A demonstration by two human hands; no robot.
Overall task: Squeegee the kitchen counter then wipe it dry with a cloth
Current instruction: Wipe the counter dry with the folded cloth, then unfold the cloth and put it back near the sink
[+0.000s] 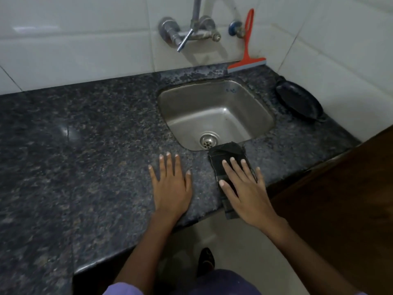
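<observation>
On the counter (85, 135), both hands lie spread, right hand (246, 188) pressing the cloth (229, 158).

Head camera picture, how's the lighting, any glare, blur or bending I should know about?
Head view: dim, even light; a soft glare patch on the counter at left and a sheen in the sink; wide-angle bending curves the counter edge and wall tiles; slightly soft overall, yet both hands and the cloth read clearly.

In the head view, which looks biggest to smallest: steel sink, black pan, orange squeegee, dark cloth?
1. Square steel sink
2. Orange squeegee and round black pan: alike, unranked.
3. Dark folded cloth, partly hidden, nearer the camera.
</observation>
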